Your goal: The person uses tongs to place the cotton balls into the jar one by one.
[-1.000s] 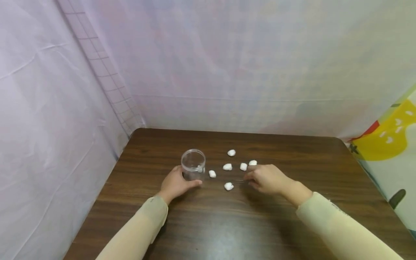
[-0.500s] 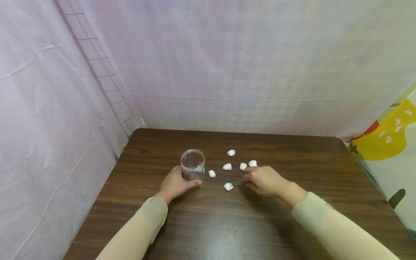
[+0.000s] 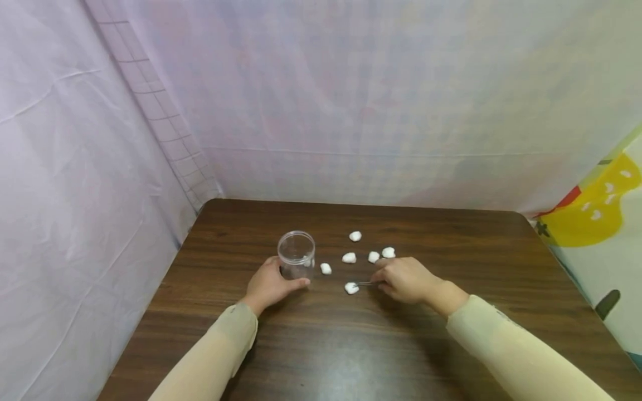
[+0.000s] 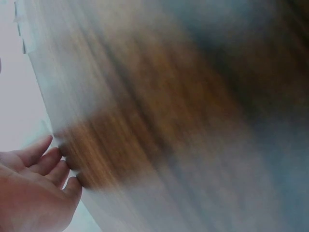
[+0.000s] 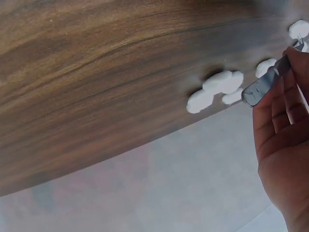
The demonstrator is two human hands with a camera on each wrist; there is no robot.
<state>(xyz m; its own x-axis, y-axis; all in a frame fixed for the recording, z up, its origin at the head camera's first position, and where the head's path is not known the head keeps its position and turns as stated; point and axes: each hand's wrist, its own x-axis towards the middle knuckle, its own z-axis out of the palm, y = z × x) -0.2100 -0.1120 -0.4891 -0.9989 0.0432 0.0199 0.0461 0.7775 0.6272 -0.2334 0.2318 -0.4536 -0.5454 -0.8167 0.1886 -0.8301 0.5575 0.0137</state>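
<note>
In the head view my left hand (image 3: pixel 271 285) grips the side of a clear plastic jar (image 3: pixel 296 245), thumb in front. One white cotton ball (image 3: pixel 307 260) shows through its wall. The left wrist view catches only the fingers of that hand, with the jar out of sight. My right hand (image 3: pixel 406 280) pinches metal tweezers (image 5: pixel 260 89), whose broad end sticks out past the palm in the right wrist view. Their tips meet the nearest cotton ball (image 3: pixel 351 288) on the table.
Several more cotton balls lie on the dark wooden table (image 3: pixel 321 345), among them one beside the jar (image 3: pixel 326 268) and one farther back (image 3: pixel 355 236). A pale curtain (image 3: pixel 371 111) hangs behind the table's back edge, and another covers the left side.
The tweezers' tips have come from the right edge of the nearest cotton ball onto it, with my right hand shifting slightly left. My left hand keeps its hold on the jar.
</note>
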